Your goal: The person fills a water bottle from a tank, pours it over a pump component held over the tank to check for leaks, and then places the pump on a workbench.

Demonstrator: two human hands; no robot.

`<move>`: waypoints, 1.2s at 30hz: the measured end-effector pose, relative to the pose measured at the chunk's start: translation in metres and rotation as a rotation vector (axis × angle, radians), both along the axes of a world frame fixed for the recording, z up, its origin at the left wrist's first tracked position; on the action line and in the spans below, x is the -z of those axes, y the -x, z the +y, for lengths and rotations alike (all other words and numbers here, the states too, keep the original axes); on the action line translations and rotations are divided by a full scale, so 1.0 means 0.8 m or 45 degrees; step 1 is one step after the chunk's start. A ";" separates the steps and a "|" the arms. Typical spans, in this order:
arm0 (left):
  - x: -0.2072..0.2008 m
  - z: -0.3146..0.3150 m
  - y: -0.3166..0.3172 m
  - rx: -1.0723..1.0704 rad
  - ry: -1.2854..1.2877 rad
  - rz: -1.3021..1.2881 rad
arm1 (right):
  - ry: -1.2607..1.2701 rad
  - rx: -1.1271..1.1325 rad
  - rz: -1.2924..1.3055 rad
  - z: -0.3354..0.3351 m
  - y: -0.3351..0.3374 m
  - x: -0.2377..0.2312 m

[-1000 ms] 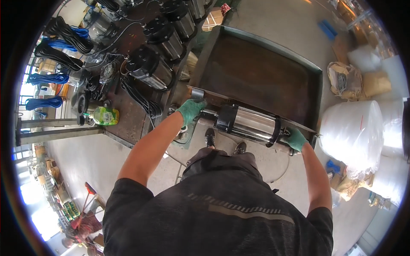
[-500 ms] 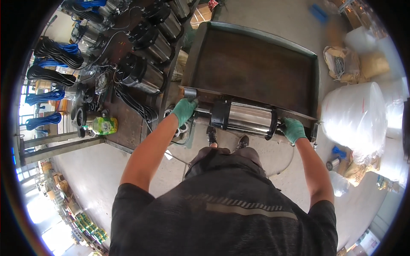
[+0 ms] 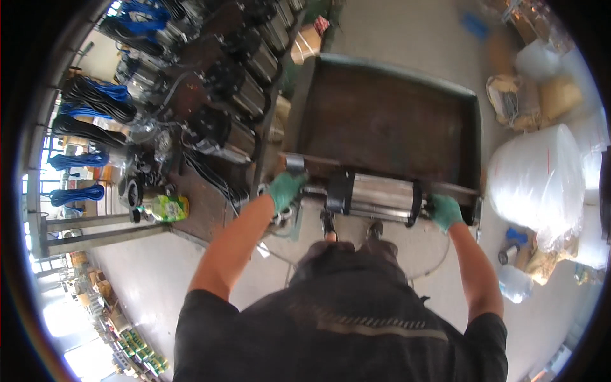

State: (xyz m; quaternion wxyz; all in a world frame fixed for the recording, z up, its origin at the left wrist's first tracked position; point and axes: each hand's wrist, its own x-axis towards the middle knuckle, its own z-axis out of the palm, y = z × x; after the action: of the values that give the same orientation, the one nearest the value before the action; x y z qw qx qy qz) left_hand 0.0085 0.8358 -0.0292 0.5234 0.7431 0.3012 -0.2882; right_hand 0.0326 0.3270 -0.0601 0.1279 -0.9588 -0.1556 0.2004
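Note:
A stainless-steel pump with black end pieces lies sideways along the near edge of a brown metal tray with raised sides. My left hand, in a green glove, is closed at the pump's left end, around the narrower shaft-like part. At the other end my right hand, also green-gloved, is closed on a short fitting beside the black end piece. The fingertips of both hands are partly hidden and blurred. Just beyond my left hand is a small grey metal cylinder at the tray's corner.
On the left, a workbench carries several similar steel pumps, with coiled black cables and blue cables. A yellow-green jug stands near its end. Large plastic-wrapped rolls and a cardboard box are at right.
The whole view has shifted, so tray, pump and hands appear lower and slightly further right. Both hands keep their places at the pump's ends; the pump stays along the tray's edge.

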 end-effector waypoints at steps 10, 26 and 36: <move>-0.024 -0.010 0.037 0.170 0.061 -0.376 | 0.158 -0.019 0.053 0.015 0.018 -0.033; 0.033 0.078 0.037 -0.543 0.727 -0.003 | 0.053 0.005 -0.016 0.020 -0.002 -0.018; 0.032 0.004 0.010 -0.399 0.001 -0.221 | 0.204 -0.199 -0.304 -0.010 0.015 0.019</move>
State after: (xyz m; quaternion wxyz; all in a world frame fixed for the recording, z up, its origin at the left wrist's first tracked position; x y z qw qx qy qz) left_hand 0.0005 0.8390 -0.0547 0.5862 0.7090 0.3670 -0.1378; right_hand 0.0206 0.3187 -0.0752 0.0157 -0.9679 -0.2274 0.1060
